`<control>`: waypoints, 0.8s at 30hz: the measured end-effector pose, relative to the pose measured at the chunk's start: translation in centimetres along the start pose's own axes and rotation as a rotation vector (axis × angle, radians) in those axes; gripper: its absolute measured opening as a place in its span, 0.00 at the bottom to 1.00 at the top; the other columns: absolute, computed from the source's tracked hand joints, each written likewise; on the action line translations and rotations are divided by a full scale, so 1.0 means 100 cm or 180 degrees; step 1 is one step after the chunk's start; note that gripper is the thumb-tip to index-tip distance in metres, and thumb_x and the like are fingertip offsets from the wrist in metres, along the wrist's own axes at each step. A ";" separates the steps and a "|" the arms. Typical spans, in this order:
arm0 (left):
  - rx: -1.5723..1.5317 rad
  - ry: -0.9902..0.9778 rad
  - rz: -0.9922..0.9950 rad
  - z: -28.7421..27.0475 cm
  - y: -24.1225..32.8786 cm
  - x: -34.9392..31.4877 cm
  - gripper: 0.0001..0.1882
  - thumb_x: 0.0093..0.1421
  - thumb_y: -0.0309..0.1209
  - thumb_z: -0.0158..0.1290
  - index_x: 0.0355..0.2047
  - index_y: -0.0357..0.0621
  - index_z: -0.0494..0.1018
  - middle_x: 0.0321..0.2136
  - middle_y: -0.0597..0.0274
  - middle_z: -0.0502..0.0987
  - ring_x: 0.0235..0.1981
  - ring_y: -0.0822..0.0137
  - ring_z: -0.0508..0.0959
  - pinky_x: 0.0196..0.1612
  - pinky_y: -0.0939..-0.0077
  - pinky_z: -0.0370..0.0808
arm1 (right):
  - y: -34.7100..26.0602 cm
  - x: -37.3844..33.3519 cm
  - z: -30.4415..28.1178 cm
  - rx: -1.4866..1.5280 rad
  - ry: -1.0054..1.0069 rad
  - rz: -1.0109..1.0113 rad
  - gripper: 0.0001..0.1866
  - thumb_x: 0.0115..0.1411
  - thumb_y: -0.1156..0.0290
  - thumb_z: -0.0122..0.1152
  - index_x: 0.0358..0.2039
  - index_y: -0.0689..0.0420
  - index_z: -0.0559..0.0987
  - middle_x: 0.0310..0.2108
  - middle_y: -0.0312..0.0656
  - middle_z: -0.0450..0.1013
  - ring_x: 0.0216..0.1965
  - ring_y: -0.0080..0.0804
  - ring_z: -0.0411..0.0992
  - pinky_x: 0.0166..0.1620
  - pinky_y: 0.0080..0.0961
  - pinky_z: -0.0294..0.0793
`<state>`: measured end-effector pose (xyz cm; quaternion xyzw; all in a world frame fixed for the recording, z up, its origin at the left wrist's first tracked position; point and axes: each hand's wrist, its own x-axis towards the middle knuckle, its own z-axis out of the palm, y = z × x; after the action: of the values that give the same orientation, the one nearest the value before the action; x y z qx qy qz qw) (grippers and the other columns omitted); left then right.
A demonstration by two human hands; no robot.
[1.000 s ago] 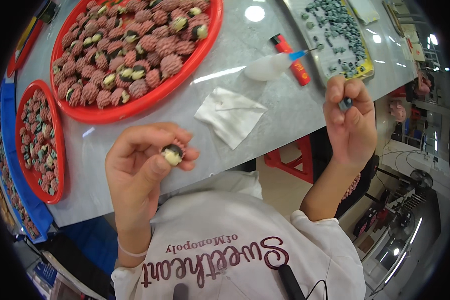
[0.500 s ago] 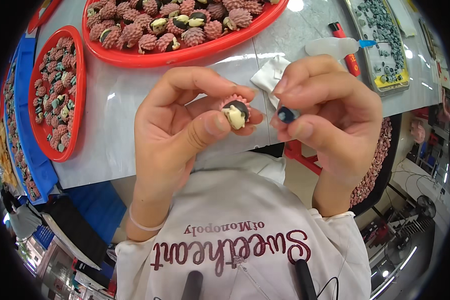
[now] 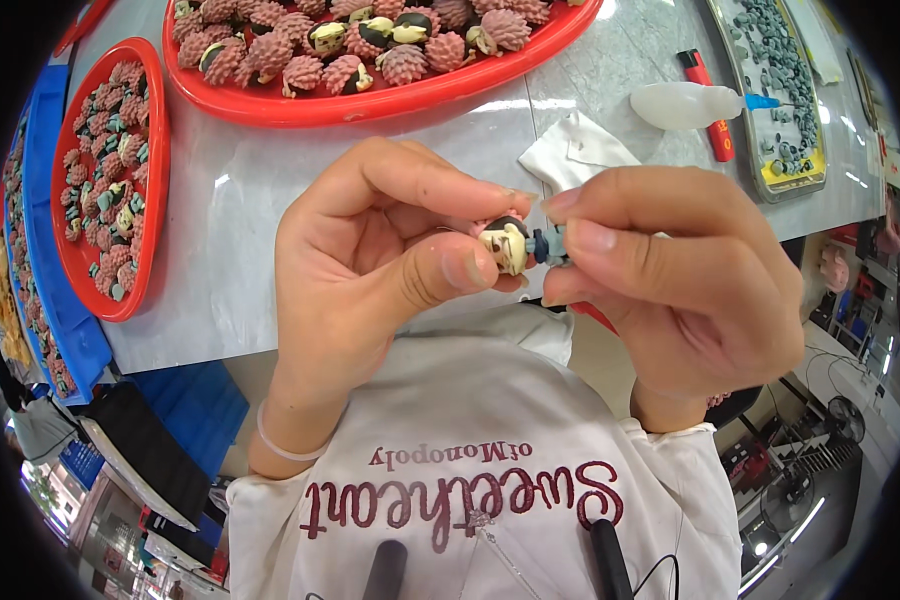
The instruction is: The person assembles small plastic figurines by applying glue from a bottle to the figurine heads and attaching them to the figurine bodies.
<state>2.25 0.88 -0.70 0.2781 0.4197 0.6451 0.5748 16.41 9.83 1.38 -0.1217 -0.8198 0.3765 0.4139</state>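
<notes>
Pink, bumpy little doll head with a cream face and black band (image 3: 506, 246) is up in the air, over the near edge of the shiny grey tabletop (image 3: 220, 300). I see the left hand (image 3: 355, 260) pinching it, its grip squeezed tight on the head. The right hand (image 3: 705, 280) has its grip squeezed on a tiny blue-grey body piece (image 3: 552, 245), right beside the head. I can't tell if the two are joined, because the right fingers hide some of the piece.

Past the hands is a big, round red plastic tray (image 3: 410, 108), full of more pink heads. A smaller red oval tray (image 3: 160, 180) on the left has pink and blue-green bits in it, and a long blue plastic tray (image 3: 88, 350) is next to that. The right hand is in front of part of a folded white cloth (image 3: 582, 145). Behind it, a white squeeze bottle with a blue tip (image 3: 685, 105) lies across a red tube with a black cap (image 3: 722, 145), near a shallow tray of dark grey-green bits (image 3: 822, 180).
</notes>
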 end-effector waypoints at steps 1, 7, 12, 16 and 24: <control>0.0002 0.0009 0.0001 0.000 -0.001 0.000 0.18 0.46 0.38 0.57 0.30 0.39 0.66 0.29 0.59 0.69 0.30 0.73 0.69 0.33 0.83 0.66 | 0.000 0.000 0.000 -0.0031 0.0012 -0.0067 0.14 0.34 0.86 0.64 0.25 0.64 0.72 0.24 0.53 0.70 0.21 0.30 0.71 0.20 0.15 0.70; 0.0005 -0.0001 0.0084 -0.003 -0.004 0.000 0.18 0.45 0.38 0.58 0.29 0.38 0.66 0.26 0.60 0.68 0.28 0.72 0.71 0.30 0.85 0.68 | -0.008 -0.002 0.005 -0.0061 0.0129 0.0139 0.10 0.38 0.87 0.60 0.24 0.64 0.72 0.23 0.53 0.70 0.20 0.27 0.70 0.19 0.13 0.71; -0.0049 0.0017 0.0161 -0.005 -0.004 0.000 0.16 0.44 0.35 0.59 0.27 0.38 0.67 0.25 0.60 0.68 0.26 0.74 0.71 0.29 0.84 0.69 | -0.007 0.001 0.008 -0.0017 0.0082 0.0226 0.08 0.41 0.87 0.57 0.23 0.64 0.71 0.24 0.53 0.70 0.19 0.26 0.69 0.18 0.12 0.71; 0.0005 0.0067 0.0321 -0.006 -0.003 -0.001 0.16 0.43 0.34 0.59 0.27 0.37 0.68 0.24 0.59 0.69 0.26 0.73 0.71 0.30 0.84 0.70 | -0.008 0.003 0.010 -0.0069 0.0103 0.0279 0.08 0.41 0.87 0.57 0.23 0.64 0.71 0.24 0.53 0.70 0.19 0.26 0.69 0.18 0.12 0.70; -0.0285 -0.0133 0.0328 -0.010 0.014 -0.010 0.18 0.44 0.21 0.57 0.36 0.34 0.66 0.33 0.55 0.70 0.32 0.69 0.72 0.36 0.79 0.70 | -0.021 0.005 0.015 -0.0788 -0.0466 0.0295 0.14 0.41 0.65 0.63 0.28 0.58 0.76 0.34 0.46 0.66 0.35 0.33 0.65 0.35 0.23 0.67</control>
<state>0.93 -0.32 0.12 0.2867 0.3634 0.6860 0.5613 15.21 7.85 2.66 -0.1817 -0.8814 0.2992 0.3171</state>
